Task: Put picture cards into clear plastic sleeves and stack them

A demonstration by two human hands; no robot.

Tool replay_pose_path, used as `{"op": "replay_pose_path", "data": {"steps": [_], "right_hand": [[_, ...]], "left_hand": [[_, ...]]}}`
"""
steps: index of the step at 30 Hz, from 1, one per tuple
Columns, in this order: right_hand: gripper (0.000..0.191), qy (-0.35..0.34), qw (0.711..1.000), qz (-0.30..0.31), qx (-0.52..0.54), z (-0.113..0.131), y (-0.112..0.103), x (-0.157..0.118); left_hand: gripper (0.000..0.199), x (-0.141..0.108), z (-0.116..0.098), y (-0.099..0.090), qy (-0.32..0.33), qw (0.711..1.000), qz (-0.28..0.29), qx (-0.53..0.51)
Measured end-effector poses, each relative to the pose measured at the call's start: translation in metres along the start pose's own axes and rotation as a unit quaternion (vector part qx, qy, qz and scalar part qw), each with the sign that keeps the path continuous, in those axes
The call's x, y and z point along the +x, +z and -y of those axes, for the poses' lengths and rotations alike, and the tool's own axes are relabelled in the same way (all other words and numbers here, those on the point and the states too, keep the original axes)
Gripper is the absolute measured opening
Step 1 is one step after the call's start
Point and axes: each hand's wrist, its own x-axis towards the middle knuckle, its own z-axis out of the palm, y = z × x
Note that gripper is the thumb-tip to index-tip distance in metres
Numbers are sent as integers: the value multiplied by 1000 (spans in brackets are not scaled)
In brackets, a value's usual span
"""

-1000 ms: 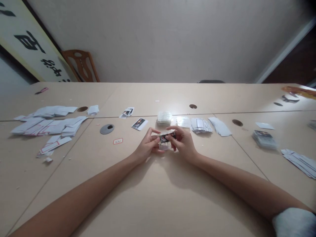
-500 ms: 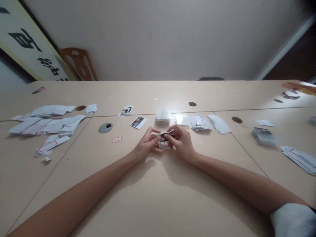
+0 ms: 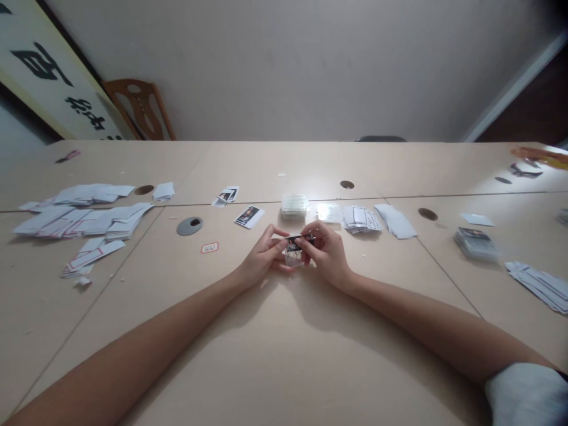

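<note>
My left hand [image 3: 261,259] is closed on the left side of a clear plastic sleeve [image 3: 293,258], thumb on the near face and fingers behind and below. A dark printed photo card [image 3: 293,244] sits across the sleeve's upper part; how far it is inside I cannot tell. My right hand [image 3: 329,257] pinches the card's right side between thumb and fingers. Just beyond the hands are a stack of clear sleeves [image 3: 293,206] and some loose clear sleeves [image 3: 328,213]. Left of them lies another photo card [image 3: 249,216], with a few more cards [image 3: 225,196] behind it.
Piles of white paper slips [image 3: 84,222] cover the left. More white cards [image 3: 361,219] and white slips [image 3: 394,222] lie right of centre. Farther right are a stack of sleeved cards [image 3: 475,244] and a fan of slips [image 3: 539,287]. Scissors [image 3: 68,157] lie far left. A grey cable-hole cover [image 3: 190,226] sits left.
The camera view has shifted slightly. Both hands stay at the sleeve and card, with only small finger movement; the card looks turned a little.
</note>
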Motion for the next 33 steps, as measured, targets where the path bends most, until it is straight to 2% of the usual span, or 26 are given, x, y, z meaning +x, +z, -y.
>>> {"op": "replay_pose_path", "data": {"steps": [15, 33], "right_hand": [[21, 5, 1000, -7, 23, -3, 1, 0], [23, 19, 999, -8, 27, -2, 2, -1]], "left_hand": [[35, 0, 0, 1, 7, 1000, -6, 20], [39, 1, 0, 3, 1, 1000, -24, 12]]}}
